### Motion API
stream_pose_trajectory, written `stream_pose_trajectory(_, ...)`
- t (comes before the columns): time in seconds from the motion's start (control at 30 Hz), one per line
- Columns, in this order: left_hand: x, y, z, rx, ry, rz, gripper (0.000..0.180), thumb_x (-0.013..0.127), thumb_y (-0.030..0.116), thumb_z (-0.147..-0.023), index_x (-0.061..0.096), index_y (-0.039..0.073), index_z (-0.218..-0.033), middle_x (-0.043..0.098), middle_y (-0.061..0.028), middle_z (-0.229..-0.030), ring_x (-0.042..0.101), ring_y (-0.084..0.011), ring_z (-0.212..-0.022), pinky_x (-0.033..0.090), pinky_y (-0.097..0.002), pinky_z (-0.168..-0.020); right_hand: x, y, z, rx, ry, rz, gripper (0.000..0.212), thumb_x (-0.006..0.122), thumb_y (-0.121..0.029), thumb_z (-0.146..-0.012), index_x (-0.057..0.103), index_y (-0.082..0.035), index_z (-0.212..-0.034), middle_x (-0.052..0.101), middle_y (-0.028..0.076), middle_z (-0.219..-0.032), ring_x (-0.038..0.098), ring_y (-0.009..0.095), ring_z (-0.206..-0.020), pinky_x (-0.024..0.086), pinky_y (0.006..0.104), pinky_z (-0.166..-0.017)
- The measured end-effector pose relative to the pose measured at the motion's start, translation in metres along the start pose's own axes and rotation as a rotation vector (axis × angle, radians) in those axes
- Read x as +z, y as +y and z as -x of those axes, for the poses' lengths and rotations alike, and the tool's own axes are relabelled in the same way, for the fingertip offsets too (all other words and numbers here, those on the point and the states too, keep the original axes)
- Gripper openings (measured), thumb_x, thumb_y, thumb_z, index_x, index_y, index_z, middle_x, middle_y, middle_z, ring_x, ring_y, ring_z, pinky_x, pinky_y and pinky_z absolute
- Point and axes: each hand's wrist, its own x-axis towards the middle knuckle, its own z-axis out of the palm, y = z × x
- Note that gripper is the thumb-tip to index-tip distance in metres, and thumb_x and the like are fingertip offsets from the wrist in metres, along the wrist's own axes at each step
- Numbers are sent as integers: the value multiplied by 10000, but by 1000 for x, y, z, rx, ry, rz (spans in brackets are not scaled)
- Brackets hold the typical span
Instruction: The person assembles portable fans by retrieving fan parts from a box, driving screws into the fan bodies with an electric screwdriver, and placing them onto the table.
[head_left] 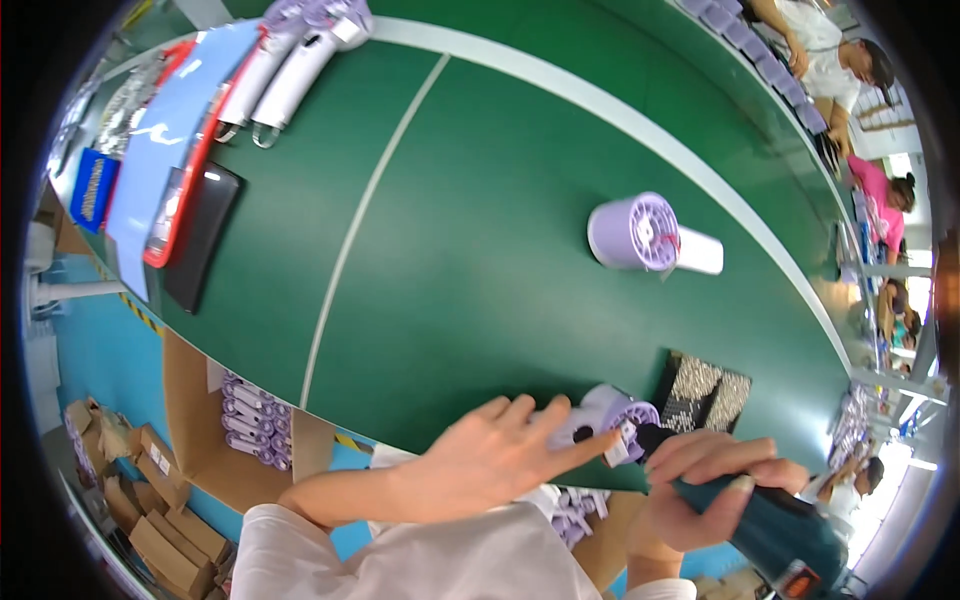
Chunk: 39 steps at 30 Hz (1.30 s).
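Note:
My left hand (pixel 495 450) lies over the handle of a purple and white hair-dryer-shaped housing (pixel 600 405) at the table's near edge. Its index finger reaches along to the round open end, where a small white piece with dark marks (pixel 615 450) shows. My right hand (pixel 710 485) is wrapped round a dark green power screwdriver (pixel 790 530). The driver's black nose (pixel 652 438) points left into the housing's open end; the bit's tip is hidden. Just beyond, a black tray of small metal screws (pixel 708 392) rests on the green table.
Another purple housing with a white handle (pixel 635 232) lies farther off. At the far left are white-handled units (pixel 300 75), a red-rimmed bin (pixel 205 150), a black tray (pixel 205 235) and a blue box (pixel 93 190). A carton of purple parts (pixel 255 420) stands below the edge. Co-workers sit at right.

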Motion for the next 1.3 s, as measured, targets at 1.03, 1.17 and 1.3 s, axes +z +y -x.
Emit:
stream_pose_trajectory(1.03,18,18,-39,-122,58,-47,560,690,56,-608,680,264,-1128,546,-47,-949,545,-183,-668,491,-305,-570,-133,11,4,-105,564,197,125,383,-186,-947,431,-101,-1024,415,79,-619,386,182,-321,401,328,-305)
stream_pose_trajectory(1.17,17,19,-46,-134,30,-19,554,742,54,-594,687,247,-1110,563,-58,-960,566,-209,-695,485,-322,-566,-154,15,9,-33,617,136,131,387,-187,-930,399,-61,-965,425,82,-606,399,187,-322,414,341,-313)
stream_pose_trajectory(1.3,18,21,-52,-159,13,36,523,768,58,-607,695,218,-1099,580,-85,-974,588,-236,-725,488,-337,-583,-156,19,11,-6,659,150,153,388,-189,-924,378,-37,-934,429,83,-601,407,190,-322,426,348,-323)
